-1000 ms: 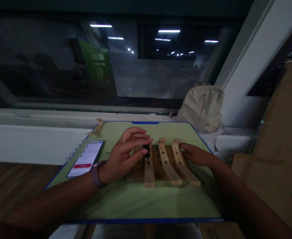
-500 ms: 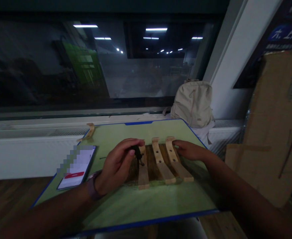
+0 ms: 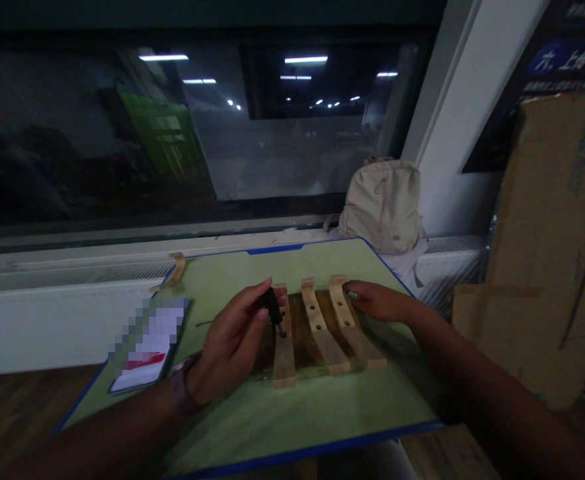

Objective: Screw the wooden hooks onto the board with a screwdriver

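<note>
My left hand (image 3: 232, 337) is closed around a small black-handled tool (image 3: 272, 307) with a short metal tip. That tip points down at a hole in the left curved wooden piece (image 3: 284, 363). The middle wooden piece (image 3: 325, 340) and the right wooden piece (image 3: 355, 333) lie alongside, each showing two dark holes. All three rest across a brown, glossy board (image 3: 302, 333), their ends reaching past its near edge. My right hand (image 3: 380, 301) has its fingers curled at the far end of the right piece, gripping its edge; the fingertips are partly hidden.
The green table (image 3: 292, 417) has a blue rim. A phone (image 3: 147, 347) and a thin metal rod (image 3: 205, 323) lie left of my left hand. Another curved wooden piece (image 3: 176, 270) sits at the far left corner. Behind stands a beige backpack (image 3: 382, 207); cardboard (image 3: 547, 253) leans at right.
My left hand has turned slightly, showing more of the black tool, whose tip stays at the left piece's hole. The view has shifted a little; my right hand keeps its place.
</note>
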A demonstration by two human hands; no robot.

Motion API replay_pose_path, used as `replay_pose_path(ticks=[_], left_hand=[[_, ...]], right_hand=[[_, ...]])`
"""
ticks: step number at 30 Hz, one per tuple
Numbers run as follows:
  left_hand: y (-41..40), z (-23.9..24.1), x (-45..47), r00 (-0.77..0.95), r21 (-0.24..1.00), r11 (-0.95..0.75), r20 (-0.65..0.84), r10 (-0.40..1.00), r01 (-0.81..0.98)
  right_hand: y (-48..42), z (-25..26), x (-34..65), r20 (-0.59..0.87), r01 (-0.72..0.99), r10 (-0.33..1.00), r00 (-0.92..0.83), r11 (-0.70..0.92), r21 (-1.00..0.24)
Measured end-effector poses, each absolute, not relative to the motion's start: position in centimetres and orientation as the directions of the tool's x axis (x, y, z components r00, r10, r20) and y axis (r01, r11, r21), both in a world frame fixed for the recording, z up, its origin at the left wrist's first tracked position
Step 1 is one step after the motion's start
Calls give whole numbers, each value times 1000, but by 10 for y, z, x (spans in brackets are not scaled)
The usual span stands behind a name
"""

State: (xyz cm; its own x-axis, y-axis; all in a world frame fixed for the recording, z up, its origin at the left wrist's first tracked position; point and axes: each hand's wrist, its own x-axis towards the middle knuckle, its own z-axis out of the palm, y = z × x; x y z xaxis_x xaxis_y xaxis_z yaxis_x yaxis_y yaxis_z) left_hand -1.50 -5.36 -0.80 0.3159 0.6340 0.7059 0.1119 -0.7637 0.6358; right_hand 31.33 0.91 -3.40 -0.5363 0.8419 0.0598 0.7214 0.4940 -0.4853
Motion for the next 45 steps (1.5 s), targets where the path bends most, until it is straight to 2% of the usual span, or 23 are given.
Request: replay_pose_path(ticks=[3, 7, 11, 17, 25, 31, 34, 38, 42, 45], left_hand=[[-51, -6, -13, 344, 612, -790, 736, 583, 30], [-47, 1, -9, 283, 542, -840, 809, 514, -23], [-48, 2, -11, 242, 517, -856, 828, 507, 24], [-51, -9, -16, 278, 578, -797, 748, 603, 174], [-52, 2, -11, 332, 526, -850, 802, 496, -2], [-52, 7, -11, 237, 430, -894, 862, 448, 125], [-54, 6, -11, 248, 466, -869, 833, 494, 165], [-55, 4, -11, 264, 510, -850, 808, 526, 133], [-55, 8, -11, 271, 468, -881, 841, 469, 74], [-54, 13, -12, 206, 438, -888, 864, 459, 141]], right_hand=[[9, -36, 314, 61, 725, 840, -540, 500, -473], [9, -37, 314, 58, 732, 841, -538, 500, -464], [9, -33, 313, 43, 718, 837, -546, 494, -490], [10, -34, 314, 48, 711, 838, -544, 491, -503], [9, -34, 315, 41, 697, 827, -561, 498, -516], [12, -38, 320, 45, 692, 834, -549, 484, -536], [10, -36, 319, 52, 667, 819, -572, 501, -551], [8, -32, 316, 49, 665, 815, -578, 505, -551], [9, -33, 317, 49, 674, 824, -564, 495, -548], [10, -35, 318, 52, 674, 822, -567, 499, -545]])
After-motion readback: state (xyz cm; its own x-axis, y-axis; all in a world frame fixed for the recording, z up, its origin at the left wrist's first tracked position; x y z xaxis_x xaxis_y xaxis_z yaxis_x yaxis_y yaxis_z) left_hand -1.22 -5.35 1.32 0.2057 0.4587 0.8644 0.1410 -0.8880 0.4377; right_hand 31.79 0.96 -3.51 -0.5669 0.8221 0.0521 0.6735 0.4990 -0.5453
